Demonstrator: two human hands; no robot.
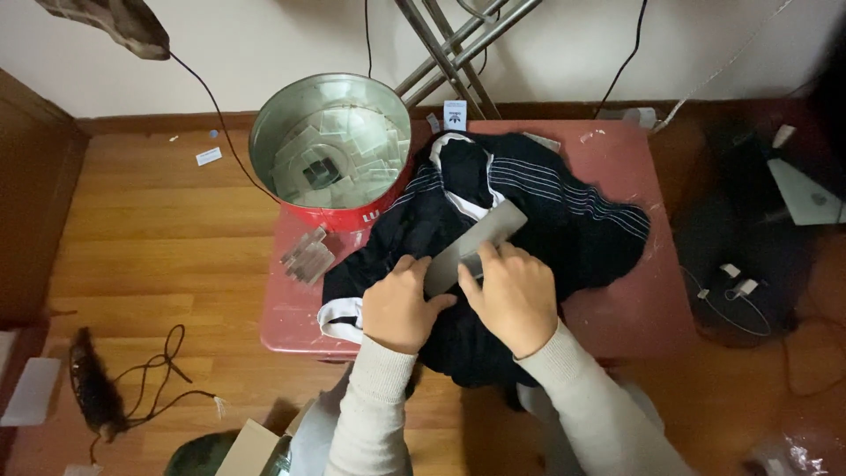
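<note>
— Both hands down on the dark garment (538, 220), heaped across the middle of the red tabletop (617, 159) and spilling over its near edge. Looks like mid-step: a grey flat card (476, 242) being laid or tucked against the fabric.

— Left hand (401, 304)?

— Knuckles up, fingers curled loosely, pressing the card's near end into the cloth. No full grip visible; more a pin than a hold.

— And the right hand (515, 295)?

— Palm down, fingers bent over the card's lower edge, thumb hidden. Closed partway on the card, probably pinching it.

— Next move?

— Likely needs cloth kept flat and the card squared to it, both wrists low, sleeves angled in from the near edge.

— Round tin (330, 145)?

— Far left corner, well apart from the hands.
</note>
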